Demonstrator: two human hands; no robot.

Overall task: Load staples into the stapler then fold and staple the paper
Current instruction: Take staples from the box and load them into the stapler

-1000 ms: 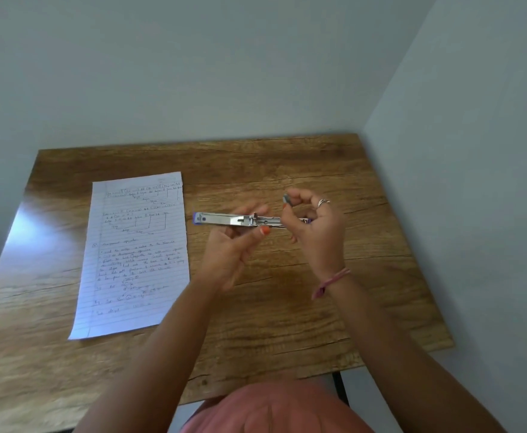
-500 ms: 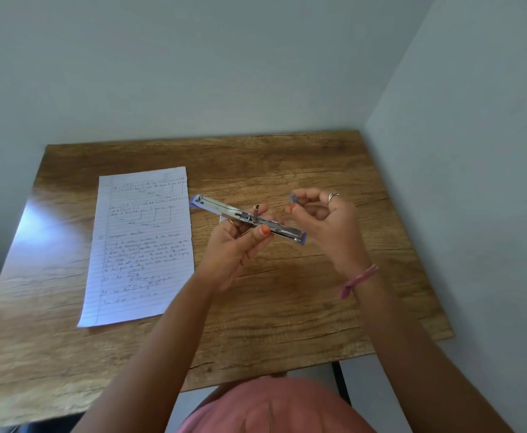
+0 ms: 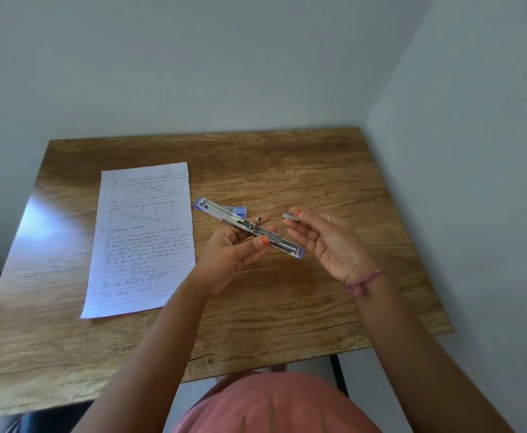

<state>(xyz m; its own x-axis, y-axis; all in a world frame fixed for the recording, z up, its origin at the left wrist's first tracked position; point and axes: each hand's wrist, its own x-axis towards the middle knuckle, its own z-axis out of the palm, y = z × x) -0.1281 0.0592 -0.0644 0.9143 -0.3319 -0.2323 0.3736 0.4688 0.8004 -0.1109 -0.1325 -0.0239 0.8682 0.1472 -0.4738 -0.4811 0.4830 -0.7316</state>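
My left hand [image 3: 234, 251] grips a metal and purple stapler [image 3: 221, 215], swung fully open into one long bar slanting from upper left to lower right above the table. My right hand [image 3: 321, 242] is just right of it and pinches a short grey strip of staples [image 3: 289, 217] between thumb and fingertips, a little above the stapler's lower right end. A lined sheet of paper [image 3: 143, 239] with handwriting lies flat on the table, left of both hands.
The wooden table [image 3: 287, 301] stands in a corner, with walls behind it and along its right side. A small purple box [image 3: 239, 210] lies on the table behind the stapler. My lap shows below the table's near edge.
The stapler has turned from level to slanting, its right end dropping toward me. My right hand has pulled away to the right with the staple strip, now clear of the stapler.
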